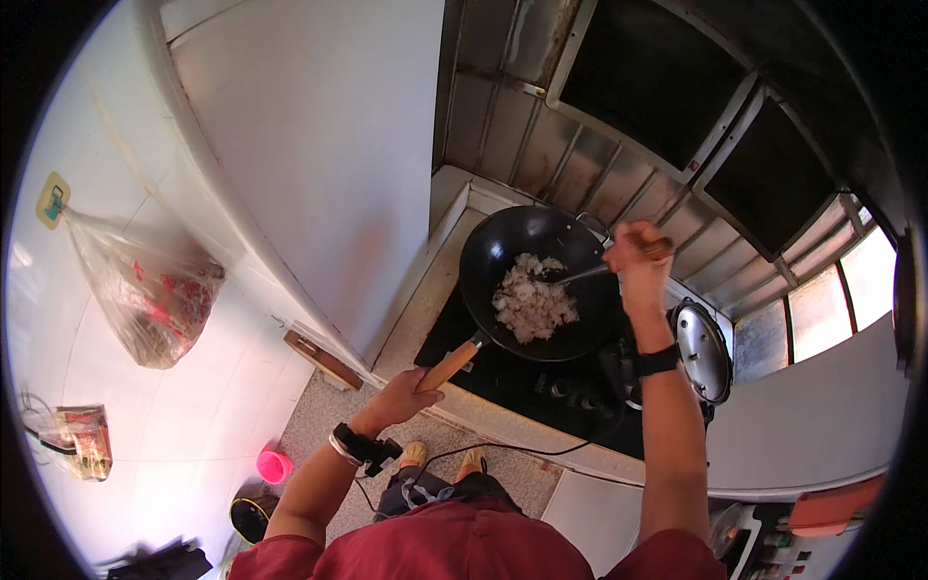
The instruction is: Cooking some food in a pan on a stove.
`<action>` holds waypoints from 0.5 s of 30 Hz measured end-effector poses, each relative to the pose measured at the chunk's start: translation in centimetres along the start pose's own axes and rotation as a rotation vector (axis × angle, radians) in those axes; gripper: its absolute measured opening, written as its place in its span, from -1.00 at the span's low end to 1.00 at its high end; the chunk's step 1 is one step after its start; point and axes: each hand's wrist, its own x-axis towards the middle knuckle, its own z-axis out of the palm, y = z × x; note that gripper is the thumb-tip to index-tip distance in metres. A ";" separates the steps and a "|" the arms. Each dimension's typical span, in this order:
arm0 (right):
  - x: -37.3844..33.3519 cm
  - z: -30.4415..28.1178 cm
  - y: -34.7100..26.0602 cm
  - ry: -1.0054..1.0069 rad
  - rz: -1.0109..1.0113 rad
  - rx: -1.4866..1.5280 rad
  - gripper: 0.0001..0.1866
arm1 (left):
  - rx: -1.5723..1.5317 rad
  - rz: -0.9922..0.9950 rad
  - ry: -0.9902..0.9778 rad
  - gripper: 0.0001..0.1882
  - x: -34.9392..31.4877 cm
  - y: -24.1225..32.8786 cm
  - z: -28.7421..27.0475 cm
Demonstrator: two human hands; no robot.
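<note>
A black wok [503,242] holding a heap of white rice [532,302] sits on a dark stove [527,382]. My left hand [406,394] grips the end of the wok's wooden handle [452,363]. My right hand [634,253] is raised over the wok's right rim and holds the wooden grip of a metal spatula [578,275], whose blade lies in the rice. Both wrists wear dark bands.
A pot with a metal lid [703,350] stands right of the wok. A plastic bag [145,295] hangs on the white wall at left. A pink cup [274,467] sits on the floor. A steel backsplash [541,135] rises behind the stove.
</note>
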 end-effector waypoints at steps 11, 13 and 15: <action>-0.5 -3.8 -6.2 -0.062 0.147 -0.024 -0.81 | 0.020 0.012 -0.017 -0.66 0.0 0.5 -0.2; -1.7 -4.5 -7.4 -0.114 0.186 0.059 -0.81 | 0.019 0.008 -0.011 -0.66 0.0 0.4 -0.1; -3.3 -4.4 -7.6 -0.040 0.292 0.043 -0.80 | 0.038 0.003 0.001 -0.66 -0.1 0.2 -0.1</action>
